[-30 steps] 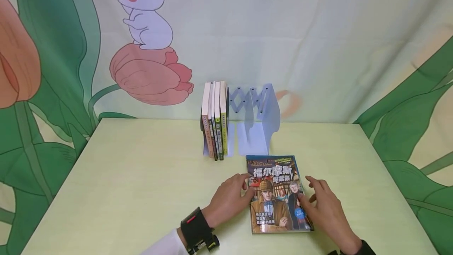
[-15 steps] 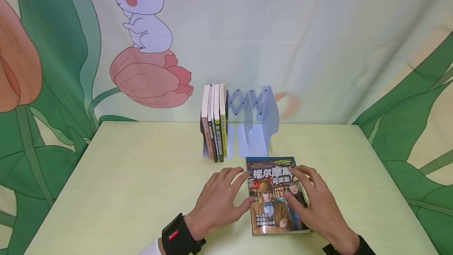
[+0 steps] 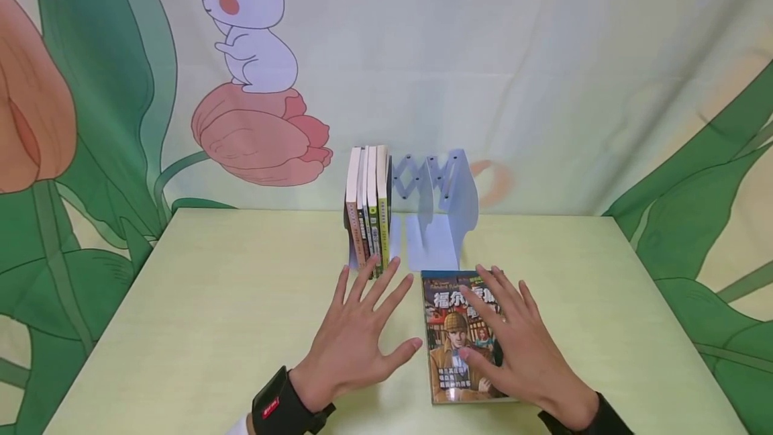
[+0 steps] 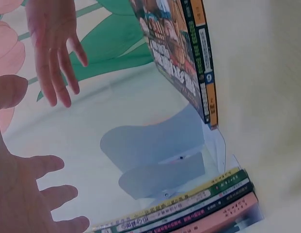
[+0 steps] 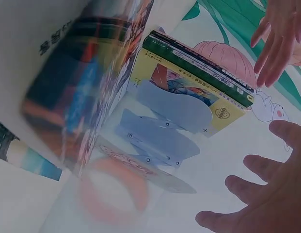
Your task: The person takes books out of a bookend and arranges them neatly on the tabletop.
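A book with an illustrated cover of a person in a checked cap lies face up on the table. My left hand is just left of it, fingers spread and holding nothing. Over the book's right part spreads my right hand, its straight fingers covering some of the title and picture. The left wrist view shows the book's spine; in the right wrist view the book is close and blurred. Behind the hands stands a pale blue folding book rack, with several upright books at its left end.
The rack's divider plates stand apart to the right of the upright books. A printed curtain with a rabbit and tulips hangs behind the pale yellow table. Black bands circle both wrists.
Both hands have lifted from the book's edges and spread their fingers. The left hand has moved left, away from the book; the right has shifted left over the cover. The book stays in place.
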`<state>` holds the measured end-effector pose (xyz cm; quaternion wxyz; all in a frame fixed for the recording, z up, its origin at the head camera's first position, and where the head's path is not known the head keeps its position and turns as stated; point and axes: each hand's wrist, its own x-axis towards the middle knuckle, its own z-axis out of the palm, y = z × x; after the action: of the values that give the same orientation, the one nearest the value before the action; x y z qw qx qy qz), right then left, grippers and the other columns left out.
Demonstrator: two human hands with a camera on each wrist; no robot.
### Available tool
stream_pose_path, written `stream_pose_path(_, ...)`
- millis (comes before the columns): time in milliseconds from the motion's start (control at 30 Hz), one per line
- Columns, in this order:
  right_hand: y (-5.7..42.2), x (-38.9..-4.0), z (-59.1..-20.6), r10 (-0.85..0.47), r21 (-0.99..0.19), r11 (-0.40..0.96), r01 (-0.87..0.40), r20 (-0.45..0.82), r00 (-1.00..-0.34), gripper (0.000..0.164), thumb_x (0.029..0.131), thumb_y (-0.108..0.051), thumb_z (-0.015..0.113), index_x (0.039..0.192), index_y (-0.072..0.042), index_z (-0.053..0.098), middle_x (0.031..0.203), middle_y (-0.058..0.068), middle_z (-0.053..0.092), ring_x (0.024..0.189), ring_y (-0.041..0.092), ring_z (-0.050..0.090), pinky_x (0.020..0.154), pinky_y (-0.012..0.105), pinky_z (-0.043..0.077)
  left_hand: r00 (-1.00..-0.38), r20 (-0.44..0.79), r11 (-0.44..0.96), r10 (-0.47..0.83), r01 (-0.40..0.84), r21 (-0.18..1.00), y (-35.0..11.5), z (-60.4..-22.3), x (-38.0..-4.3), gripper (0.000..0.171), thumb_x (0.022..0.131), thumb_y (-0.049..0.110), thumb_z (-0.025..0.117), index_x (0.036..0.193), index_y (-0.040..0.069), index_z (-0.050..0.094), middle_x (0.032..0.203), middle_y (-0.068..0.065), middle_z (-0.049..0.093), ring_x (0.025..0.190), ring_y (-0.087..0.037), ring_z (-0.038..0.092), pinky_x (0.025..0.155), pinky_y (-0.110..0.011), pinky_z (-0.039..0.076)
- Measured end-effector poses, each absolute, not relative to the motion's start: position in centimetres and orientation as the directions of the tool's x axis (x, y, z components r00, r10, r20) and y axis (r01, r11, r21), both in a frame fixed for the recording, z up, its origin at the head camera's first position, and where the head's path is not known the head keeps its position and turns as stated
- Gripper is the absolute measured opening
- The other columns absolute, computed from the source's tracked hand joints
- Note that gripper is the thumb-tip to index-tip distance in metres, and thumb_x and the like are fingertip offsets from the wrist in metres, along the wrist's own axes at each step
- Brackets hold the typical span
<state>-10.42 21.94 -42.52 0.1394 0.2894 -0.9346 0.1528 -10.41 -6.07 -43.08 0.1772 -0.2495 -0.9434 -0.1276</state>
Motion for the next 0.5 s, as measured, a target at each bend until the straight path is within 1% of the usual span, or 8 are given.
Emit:
stream_pose_path(100,21.7,-10.5,-42.6,-0.509,-0.200,0.786,-0.585,0.328,-0.796,0.081,0.086,-0.051,0.067,0.155,-0.030,0.029,0.166,0.003,0.015,0.154,0.029,0.011,0.121,0.056,0.003,-0.822,0.400,0.850,0.405,0.500,0.167,-6.7,-42.9,-10.5,0.081,0.090,0.070,0.045,0.157,0.032,0.021,0.166,0.005,0.013,0.155,-0.025,0.007,0.120,-0.059,0.009)
stream_pose_path(167,21.6,-10.5,-42.8,-0.517,-0.198,0.783,-0.590,0.321,-0.794,0.081,0.087,-0.053,0.065,0.155,-0.031,0.028,0.166,0.003,0.015,0.154,0.029,0.011,0.121,0.057,0.004,-0.824,0.406,0.852,0.395,0.494,0.174,-7.0,-42.8,-10.6,0.082,0.089,0.070,0.047,0.157,0.032,0.021,0.166,0.004,0.015,0.155,-0.026,0.007,0.120,-0.060,0.009)
stream_pose_path(233,21.5,-10.6,-42.9,-0.527,-0.193,0.778,-0.598,0.318,-0.788,0.081,0.087,-0.056,0.063,0.156,-0.032,0.027,0.166,0.003,0.016,0.154,0.029,0.011,0.121,0.056,0.003,-0.827,0.410,0.855,0.385,0.487,0.179,-7.2,-42.7,-10.7,0.082,0.089,0.069,0.048,0.157,0.031,0.022,0.166,0.003,0.015,0.155,-0.026,0.007,0.120,-0.060,0.010)
stream_pose_path(367,21.2,-10.7,-42.9,-0.537,-0.192,0.770,-0.608,0.319,-0.781,0.082,0.087,-0.057,0.063,0.156,-0.029,0.028,0.166,0.003,0.016,0.154,0.029,0.012,0.121,0.056,0.002,-0.836,0.409,0.864,0.365,0.468,0.184,-7.7,-42.4,-10.8,0.082,0.089,0.069,0.049,0.157,0.031,0.023,0.166,0.003,0.014,0.155,-0.027,0.008,0.120,-0.059,0.010)
stream_pose_path(500,20.9,-10.7,-42.7,-0.545,-0.192,0.762,-0.618,0.326,-0.773,0.082,0.088,-0.057,0.062,0.156,-0.031,0.026,0.166,0.003,0.016,0.154,0.029,0.013,0.119,0.060,0.007,-0.840,0.412,0.869,0.352,0.457,0.189,-8.0,-42.1,-11.0,0.083,0.088,0.068,0.051,0.157,0.029,0.025,0.166,0.002,0.016,0.155,-0.027,0.008,0.120,-0.060,0.010)
